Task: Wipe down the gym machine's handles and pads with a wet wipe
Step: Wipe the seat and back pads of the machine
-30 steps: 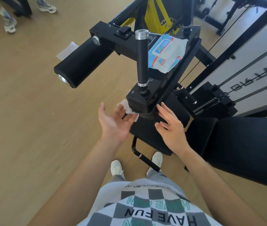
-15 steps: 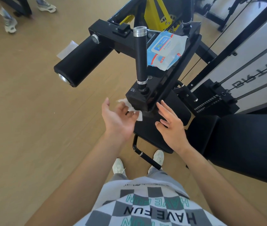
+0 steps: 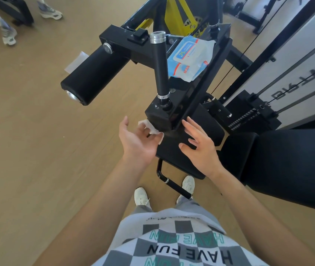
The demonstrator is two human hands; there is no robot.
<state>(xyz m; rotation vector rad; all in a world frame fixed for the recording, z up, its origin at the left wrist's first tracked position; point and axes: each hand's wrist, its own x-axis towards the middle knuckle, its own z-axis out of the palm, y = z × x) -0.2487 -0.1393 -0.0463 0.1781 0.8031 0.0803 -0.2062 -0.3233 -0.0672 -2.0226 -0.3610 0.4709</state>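
A black gym machine stands in front of me with an upright black handle (image 3: 161, 64) capped in chrome and a black roller pad (image 3: 93, 73) sticking out to the left. My left hand (image 3: 137, 141), palm up, holds a crumpled white wet wipe (image 3: 150, 128) in its curled fingertips against the lower corner of the black block under the handle. To the right of that block is my right hand (image 3: 199, 144), fingers spread and straight, holding nothing. A blue and white pack of wipes (image 3: 190, 58) lies on the machine's frame behind the handle.
A black seat pad (image 3: 177, 156) sits under my hands, with a large black back pad (image 3: 291, 166) to the right. A low black handle bar (image 3: 172, 183) runs near my white shoes. A weight stack with cables (image 3: 287, 77) is at right. Another person's feet (image 3: 8, 35) are at far left.
Both hands have stayed near the block below the handle. My left hand with the wipe shifted slightly, and the camera view drifted a little.
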